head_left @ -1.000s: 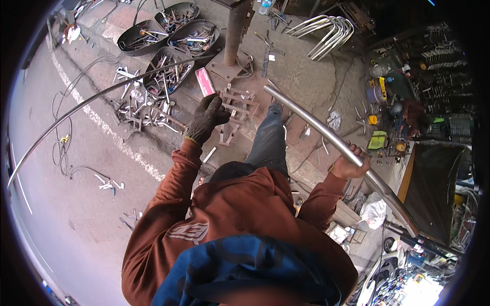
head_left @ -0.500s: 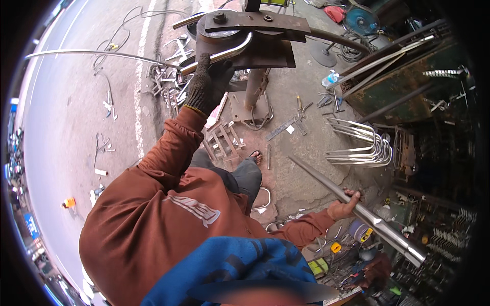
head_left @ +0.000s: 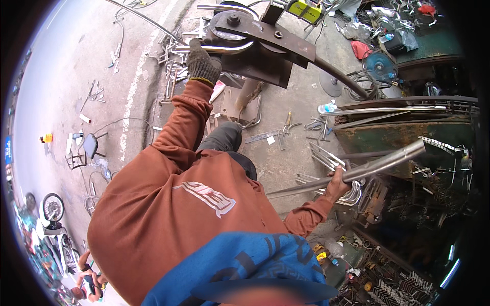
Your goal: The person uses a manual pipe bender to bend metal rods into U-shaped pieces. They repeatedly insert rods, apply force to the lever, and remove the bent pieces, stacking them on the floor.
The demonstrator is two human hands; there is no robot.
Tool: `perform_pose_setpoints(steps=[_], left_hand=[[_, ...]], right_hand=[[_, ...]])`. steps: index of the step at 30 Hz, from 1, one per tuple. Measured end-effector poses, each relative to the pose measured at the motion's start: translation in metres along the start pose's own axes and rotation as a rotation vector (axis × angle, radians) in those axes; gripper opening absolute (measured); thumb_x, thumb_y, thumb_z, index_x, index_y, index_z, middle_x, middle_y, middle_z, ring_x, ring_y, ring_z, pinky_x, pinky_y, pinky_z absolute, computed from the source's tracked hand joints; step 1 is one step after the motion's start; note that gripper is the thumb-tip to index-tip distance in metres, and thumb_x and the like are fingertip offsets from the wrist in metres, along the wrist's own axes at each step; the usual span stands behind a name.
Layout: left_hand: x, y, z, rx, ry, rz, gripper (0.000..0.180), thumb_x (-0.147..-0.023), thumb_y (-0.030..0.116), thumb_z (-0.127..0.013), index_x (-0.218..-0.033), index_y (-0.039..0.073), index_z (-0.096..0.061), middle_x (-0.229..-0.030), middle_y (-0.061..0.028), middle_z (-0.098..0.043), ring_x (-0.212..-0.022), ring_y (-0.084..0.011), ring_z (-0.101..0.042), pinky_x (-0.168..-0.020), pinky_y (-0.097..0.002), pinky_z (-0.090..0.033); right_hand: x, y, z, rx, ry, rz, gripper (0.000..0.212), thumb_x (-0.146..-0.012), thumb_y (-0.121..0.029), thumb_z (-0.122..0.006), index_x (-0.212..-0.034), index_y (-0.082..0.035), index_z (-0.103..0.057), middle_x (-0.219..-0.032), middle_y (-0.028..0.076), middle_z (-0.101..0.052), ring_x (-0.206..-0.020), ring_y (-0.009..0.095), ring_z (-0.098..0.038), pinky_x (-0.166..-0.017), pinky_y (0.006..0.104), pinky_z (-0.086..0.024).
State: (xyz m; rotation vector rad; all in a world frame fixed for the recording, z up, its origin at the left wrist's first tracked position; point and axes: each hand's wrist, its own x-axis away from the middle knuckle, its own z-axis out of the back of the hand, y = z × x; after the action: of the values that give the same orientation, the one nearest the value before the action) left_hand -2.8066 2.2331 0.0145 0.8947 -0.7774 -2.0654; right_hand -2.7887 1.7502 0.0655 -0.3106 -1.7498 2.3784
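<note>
My left hand, in a dark knitted glove, is closed around a shiny bent metal tube. That tube lies against the rollers of a heavy steel pipe bender, which stands on a post with a base plate. Bare-skinned, my right hand grips a long steel pipe out to my right. The pipe slants, its thicker end up and away to the right and its thinner end near my side. Behind my right hand sits a bundle of U-bent tubes, partly covered by it.
A long handle bar reaches from the bender toward a teal fan. Hand tools and a steel square lie on the ground. Metal scraps heap left of the bender. A motorcycle and another person are far left.
The pipe in my right hand has swung from pointing down-right to pointing up-right. My view and body have shifted, with a leg now nearer the bender. My left hand still holds the bent tube.
</note>
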Motion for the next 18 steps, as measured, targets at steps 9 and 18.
perform_pose_setpoints(steps=[9,18], left_hand=[[-0.02,0.041,-0.019,1.425,0.383,0.882,0.031,-0.094,0.038,-0.05,-0.09,0.006,-0.052,-0.072,-0.0061,-0.055,-0.063,-0.0181,-0.056,-0.059,-0.033,-0.05],[-0.025,0.04,-0.025,1.201,0.665,0.835,0.032,-0.091,0.03,-0.057,-0.085,0.0,-0.052,-0.066,-0.009,-0.055,-0.05,-0.0197,-0.054,-0.05,-0.0316,-0.046]], right_hand=[[-0.119,-0.023,-0.05,0.094,-0.248,0.138,0.054,-0.083,-0.002,-0.057,-0.135,0.006,-0.044,-0.116,0.012,-0.06,-0.066,0.011,-0.054,-0.059,0.0255,-0.046],[-0.211,-0.035,-0.096,0.119,-0.473,0.1,0.069,-0.086,-0.009,-0.063,-0.146,0.0,-0.03,-0.13,0.021,-0.053,-0.07,0.013,-0.055,-0.06,0.0242,-0.047]])
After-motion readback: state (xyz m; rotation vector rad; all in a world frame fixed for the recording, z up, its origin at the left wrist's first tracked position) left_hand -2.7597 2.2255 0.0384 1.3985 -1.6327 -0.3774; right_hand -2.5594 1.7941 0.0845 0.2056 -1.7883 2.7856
